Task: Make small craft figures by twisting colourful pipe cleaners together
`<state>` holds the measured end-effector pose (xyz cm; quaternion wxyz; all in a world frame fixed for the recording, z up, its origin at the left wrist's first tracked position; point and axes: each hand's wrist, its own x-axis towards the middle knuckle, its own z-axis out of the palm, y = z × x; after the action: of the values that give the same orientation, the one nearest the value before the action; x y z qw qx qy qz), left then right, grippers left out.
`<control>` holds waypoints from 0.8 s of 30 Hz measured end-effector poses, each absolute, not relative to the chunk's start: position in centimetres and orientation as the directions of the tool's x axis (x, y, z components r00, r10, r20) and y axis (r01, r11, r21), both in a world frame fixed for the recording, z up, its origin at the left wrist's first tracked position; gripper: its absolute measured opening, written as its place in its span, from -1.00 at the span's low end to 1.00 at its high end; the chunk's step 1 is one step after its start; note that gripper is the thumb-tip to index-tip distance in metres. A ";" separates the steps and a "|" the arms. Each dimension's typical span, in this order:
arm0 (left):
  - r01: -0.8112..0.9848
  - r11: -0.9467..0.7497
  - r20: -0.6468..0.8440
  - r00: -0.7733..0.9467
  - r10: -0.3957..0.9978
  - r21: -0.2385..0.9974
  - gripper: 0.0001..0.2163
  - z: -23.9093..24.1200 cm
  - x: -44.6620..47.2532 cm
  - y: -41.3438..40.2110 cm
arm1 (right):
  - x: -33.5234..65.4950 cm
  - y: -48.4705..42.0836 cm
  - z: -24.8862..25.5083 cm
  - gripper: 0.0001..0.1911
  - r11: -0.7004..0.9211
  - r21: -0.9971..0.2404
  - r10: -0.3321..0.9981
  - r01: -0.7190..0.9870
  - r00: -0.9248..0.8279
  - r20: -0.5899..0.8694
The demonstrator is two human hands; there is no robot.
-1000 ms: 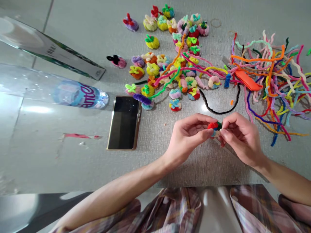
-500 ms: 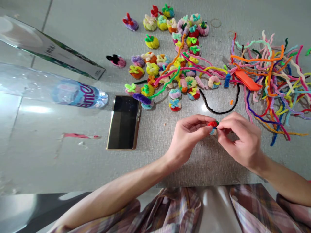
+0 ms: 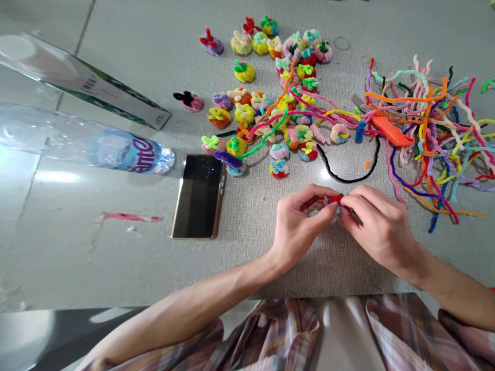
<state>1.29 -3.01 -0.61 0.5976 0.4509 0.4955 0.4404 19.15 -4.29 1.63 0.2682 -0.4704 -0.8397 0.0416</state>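
My left hand (image 3: 301, 221) and my right hand (image 3: 377, 226) meet over the grey table mat, both pinching a small red and blue pipe-cleaner figure (image 3: 335, 200) between fingertips. Most of the figure is hidden by my fingers. A black pipe cleaner (image 3: 348, 178) curves on the mat just beyond my hands. Several finished coiled pipe-cleaner figures (image 3: 270, 108) lie further out.
A tangle of loose coloured pipe cleaners (image 3: 433, 134) with an orange comb (image 3: 390, 131) lies at the right. A phone (image 3: 199, 196) lies face up at the left, beside a water bottle (image 3: 96, 147) on its side and a long box (image 3: 85, 85).
My hands have drawn closer together and my right fingers now cover more of the small figure. The view has shifted down slightly.
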 end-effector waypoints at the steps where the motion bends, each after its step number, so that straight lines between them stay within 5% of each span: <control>1: -0.057 0.192 -0.184 0.121 0.975 0.980 -0.92 -0.6 1.3 -3.0 | 19.1 -4.3 1.6 -0.79 0.553 -0.317 0.813 0.771 -0.415 0.408; 16: 0.159 -0.066 0.028 0.233 0.972 0.985 -0.80 0.2 0.8 -2.8 | 19.4 -4.4 1.4 -0.79 0.565 -0.468 0.825 0.679 -0.453 0.338; 24: 0.199 -0.127 0.081 0.223 0.971 0.972 -0.81 0.1 0.8 -2.8 | 19.2 -4.2 1.1 -0.81 0.454 -0.682 0.885 0.573 -0.375 0.275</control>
<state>0.80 -2.83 0.06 0.4676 0.6267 0.4667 0.4132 19.25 -4.19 1.11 0.3168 -0.4604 -0.7917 0.2467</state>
